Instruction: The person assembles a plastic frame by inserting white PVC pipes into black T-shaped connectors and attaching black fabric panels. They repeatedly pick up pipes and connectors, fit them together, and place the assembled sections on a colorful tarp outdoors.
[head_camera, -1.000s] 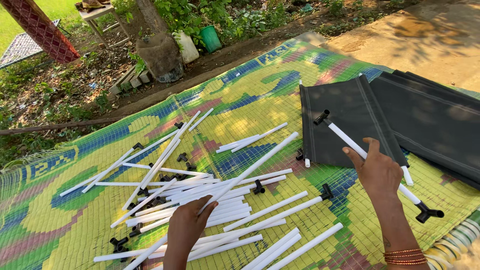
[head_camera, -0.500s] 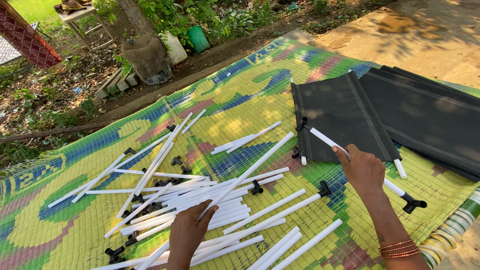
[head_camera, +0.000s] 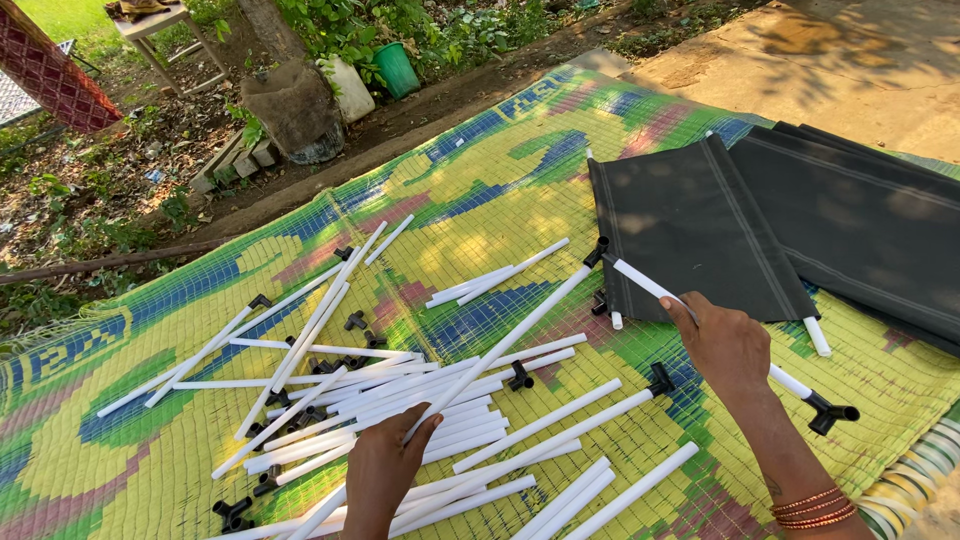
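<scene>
My right hand (head_camera: 727, 345) grips a white plastic pipe (head_camera: 645, 283) with a black connector (head_camera: 832, 411) on its near end. The pipe's far end lies over the edge of a dark fabric panel (head_camera: 690, 225). My left hand (head_camera: 388, 463) pinches the near end of a long white pipe (head_camera: 505, 341) that slants up to a black connector (head_camera: 597, 251) by the panel. Below and left of that hand lies a pile of white pipes (head_camera: 400, 405) on a woven mat (head_camera: 470, 190) of green, yellow and blue.
A second dark fabric panel (head_camera: 860, 230) lies to the right. Loose black connectors (head_camera: 355, 320) are scattered among the pipes. Beyond the mat are bare soil, a tree trunk (head_camera: 295, 105), a white jug (head_camera: 352, 90), a green bucket (head_camera: 398, 66) and a wooden stool (head_camera: 150, 25).
My right hand has drawn its pipe a little left and nearer. My left hand still holds the long pipe's end. The view has shifted slightly.
</scene>
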